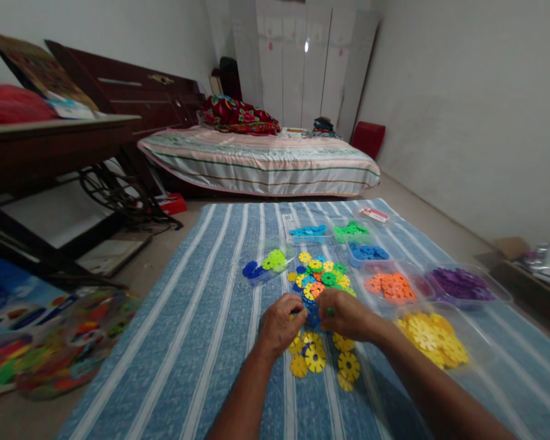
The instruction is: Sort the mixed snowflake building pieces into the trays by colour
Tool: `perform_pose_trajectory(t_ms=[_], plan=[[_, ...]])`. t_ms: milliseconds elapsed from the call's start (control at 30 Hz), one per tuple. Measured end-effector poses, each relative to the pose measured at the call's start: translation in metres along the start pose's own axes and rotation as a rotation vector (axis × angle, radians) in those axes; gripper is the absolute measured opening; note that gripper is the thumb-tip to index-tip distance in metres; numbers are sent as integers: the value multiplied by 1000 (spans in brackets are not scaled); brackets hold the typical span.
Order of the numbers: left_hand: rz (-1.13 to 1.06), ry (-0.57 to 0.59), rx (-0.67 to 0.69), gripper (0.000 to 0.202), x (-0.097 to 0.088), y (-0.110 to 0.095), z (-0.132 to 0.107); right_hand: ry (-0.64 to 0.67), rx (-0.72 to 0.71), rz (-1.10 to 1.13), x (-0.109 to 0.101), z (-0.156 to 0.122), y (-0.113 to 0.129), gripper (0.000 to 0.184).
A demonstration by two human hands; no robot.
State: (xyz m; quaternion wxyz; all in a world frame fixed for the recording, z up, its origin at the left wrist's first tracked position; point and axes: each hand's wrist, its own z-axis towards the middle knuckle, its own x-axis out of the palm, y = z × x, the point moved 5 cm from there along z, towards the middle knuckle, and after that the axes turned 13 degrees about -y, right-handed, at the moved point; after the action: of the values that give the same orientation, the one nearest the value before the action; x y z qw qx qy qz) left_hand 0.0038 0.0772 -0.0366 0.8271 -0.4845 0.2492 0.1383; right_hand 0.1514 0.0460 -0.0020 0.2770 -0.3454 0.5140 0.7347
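Note:
Notched plastic snowflake discs in yellow, green, orange and blue form a cluster [321,278] on the striped cloth. At its near side, my left hand [279,324] has thumb and fingers pinched at some blue snowflake discs [312,318]. My right hand [348,315] is closed against the other side of these discs, its fingertips partly hidden. A small green spot shows at its fingers; I cannot tell what it is. Below the hands lie several yellow snowflake discs [315,357], with more yellow discs [348,365] under the right wrist.
Clear tubs hold yellow [433,336], orange [392,287], purple [462,284], blue [369,252], light blue [308,231] and green discs [351,228]. A round tub [268,266] at left holds dark blue and lime ones. A bed [266,162] stands beyond; a sewing table [59,131] is left.

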Motion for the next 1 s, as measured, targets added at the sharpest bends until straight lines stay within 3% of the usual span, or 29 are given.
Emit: perform_pose_trajectory(t_ms=[100, 233, 300, 367, 500, 600, 667, 767, 1000], plan=[[-16, -2, -15, 13, 1, 3, 1, -99, 24, 25, -23, 37, -5, 6], [-22, -4, -29, 15, 2, 5, 2, -639, 35, -91, -75, 87, -14, 6], [-25, -17, -38, 15, 2, 5, 2, -786, 40, -143, -85, 96, -17, 13], [-21, -26, -44, 15, 2, 5, 1, -727, 18, -181, -76, 96, -18, 15], [-17, -20, -51, 14, 3, 4, 1, -346, -53, -276, -30, 72, -14, 15], [-15, -22, -54, 14, 4, 5, 1, -193, -89, -391, -4, 51, -9, 12], [-10, -29, -50, 13, 4, 6, 1, -136, -92, -462, 6, 43, -7, 7], [-9, -36, -35, 13, 5, 6, 1, -90, -44, -509, 12, 33, -8, 14], [12, -55, -24, 16, 5, 5, 2, -104, 14, -461, 8, 6, -16, 13]])
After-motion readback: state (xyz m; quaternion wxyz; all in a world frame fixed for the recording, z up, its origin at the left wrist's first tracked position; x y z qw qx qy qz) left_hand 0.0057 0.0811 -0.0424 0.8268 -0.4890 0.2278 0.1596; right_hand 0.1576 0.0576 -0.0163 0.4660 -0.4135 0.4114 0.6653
